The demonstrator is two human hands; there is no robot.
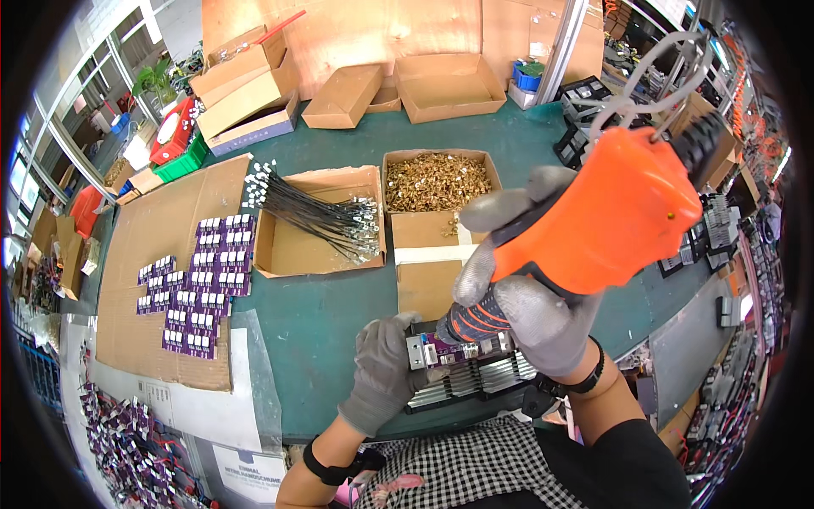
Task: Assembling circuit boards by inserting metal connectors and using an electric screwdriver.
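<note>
My right hand (551, 327), in a grey glove, grips an orange and black electric screwdriver (606, 212). The tool slants down to the left, its dark nose over a purple circuit board (432, 353) with silver metal blocks; the bit's tip is hidden. At the board's left end, my gloved left hand (380, 369) is closed on it, the fingers partly out of sight. Finned silver heat sinks (475, 379) lie in a row just below the board, close to my body.
Ahead stands a box of small brass-coloured parts (437, 182); left of it, a cardboard tray (292, 250) holds black cables (318, 212). Several purple boards (212, 271) lie on a cardboard sheet (127, 331). Cardboard trays (449, 89) line the back. Black parts (585, 106) sit far right.
</note>
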